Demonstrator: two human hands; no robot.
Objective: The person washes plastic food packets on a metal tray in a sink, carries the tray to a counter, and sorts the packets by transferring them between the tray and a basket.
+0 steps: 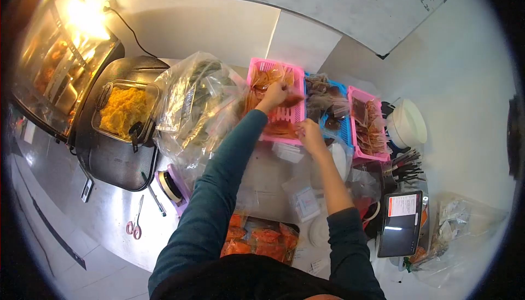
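My left hand (pixel 273 96) reaches over a pink plastic basket (pixel 299 74), its fingers closed on a small clear bag of orange-brown sauce (pixel 293 101). More sauce bags (pixel 268 74) lie in the basket around it. At the basket's front right corner is my right hand (pixel 310 136), fingers pinched together; what they grip is too small to make out. Another sauce bag (pixel 280 129) lies in the basket's front part, close to those fingertips.
A blue basket (pixel 344 130) and a second pink basket (pixel 358 149) with filled bags stand to the right. Left are a large clear plastic bag (pixel 191 103) and a tray of yellow food (pixel 123 108). Scissors (pixel 134 226), orange packets (pixel 265 236) and a tablet (pixel 400 229) lie nearer.
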